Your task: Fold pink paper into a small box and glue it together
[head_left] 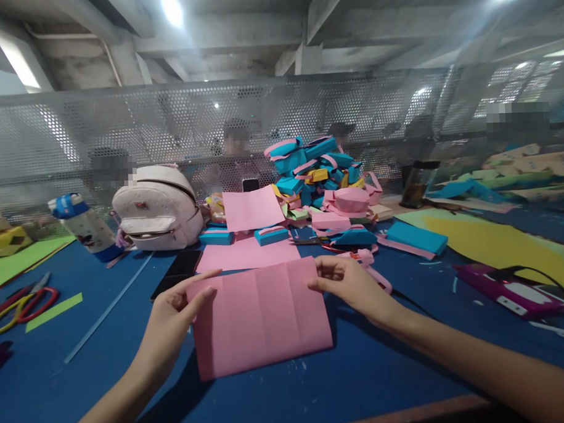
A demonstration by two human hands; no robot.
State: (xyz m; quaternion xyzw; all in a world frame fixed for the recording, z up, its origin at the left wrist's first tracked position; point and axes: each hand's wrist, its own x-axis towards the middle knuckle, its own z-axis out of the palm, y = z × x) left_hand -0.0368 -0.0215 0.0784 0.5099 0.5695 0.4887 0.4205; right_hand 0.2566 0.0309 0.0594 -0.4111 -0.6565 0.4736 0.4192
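A pink sheet of paper with faint upright creases is held up over the blue table, its lower edge toward me. My left hand pinches its upper left corner between thumb and fingers. At the upper right corner my right hand grips the same sheet, fingers curled behind it. Just beyond lies another pink sheet on the table, with two small blue folded boxes near it. A further pink sheet leans upright behind them.
A heap of blue, pink and yellow folded paper pieces rises at the back. A white backpack, a bottle and a black phone stand or lie left. Scissors are far left; a pink glue gun lies right.
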